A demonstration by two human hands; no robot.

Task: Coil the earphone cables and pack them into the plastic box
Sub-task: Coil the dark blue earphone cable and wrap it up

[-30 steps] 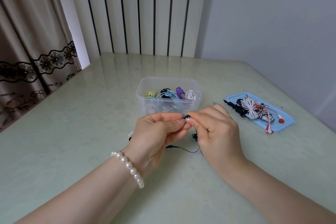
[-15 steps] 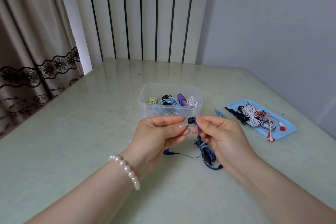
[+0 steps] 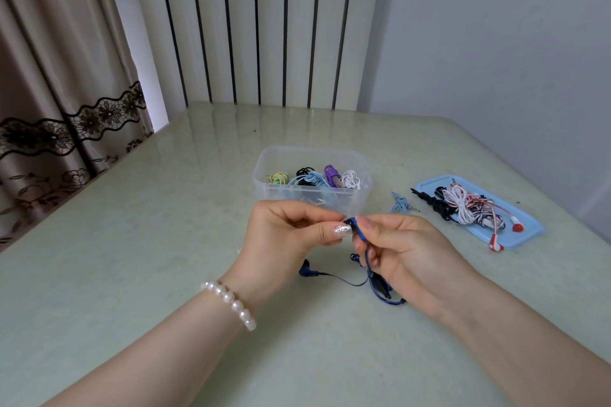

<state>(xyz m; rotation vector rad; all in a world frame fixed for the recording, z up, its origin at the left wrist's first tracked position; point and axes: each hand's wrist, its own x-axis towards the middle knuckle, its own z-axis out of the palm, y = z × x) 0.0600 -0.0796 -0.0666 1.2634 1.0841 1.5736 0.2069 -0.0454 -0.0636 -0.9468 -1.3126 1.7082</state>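
Observation:
A dark blue earphone cable (image 3: 375, 284) hangs between my hands above the table. My left hand (image 3: 284, 235) and my right hand (image 3: 403, 248) both pinch one earbud at its top end, fingertips almost meeting. The second earbud (image 3: 305, 270) lies on the table under my left hand. Loose cable loops trail below my right palm. Just behind my hands stands the clear plastic box (image 3: 261, 175) holding several coiled earphones in yellow, black, light blue, purple and white.
A light blue lid (image 3: 529, 225) at the right carries tangled black, white, striped and red earphones. A light blue earphone cable (image 3: 400, 203) lies between box and lid. Curtain at left, radiator behind the pale green table (image 3: 132, 241).
My hands rose and drew slightly apart, lifting the blue earbud and exposing the cable loops below my right hand. The camera tilted down a little.

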